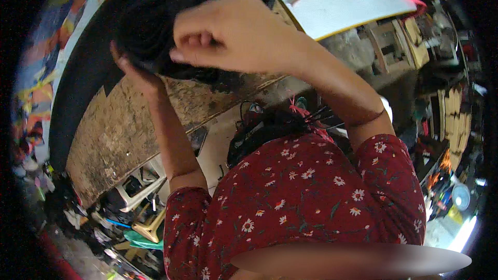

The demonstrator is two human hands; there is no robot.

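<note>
You are holding your right hand (223, 33) between eleven and twelve o'clock, and its fingers are curling in toward the palm in a loose, half-closed shape. The knuckles are blurring, so whether the fingertips are pinching anything is staying unclear. The hand is overlapping the near right part of a black bundle (148, 26), which is sitting between ten and eleven o'clock and showing ridged, fold-like lines in its dark surface.

Your left hand (135, 75) is resting at ten o'clock against the near edge of that bundle, its fingers pointing up along the side. Dark material is hiding part of the hand, so you cannot tell from here how tightly it is closing, or whether it is gripping or only supporting.

Under the bundle, a worn brown worktable (119, 124) is spreading out toward nine o'clock, and a black band (72, 103) is curving along its far left edge. A white tabletop (342, 13) with a yellow edge is lying at one o'clock. Wooden frames (394, 46) are standing at two o'clock, and stacked pale pieces (454, 119) are filling three o'clock. Green plastic (142, 239) is lying between seven and eight o'clock, while your red floral garment (290, 202) is covering five o'clock
</note>
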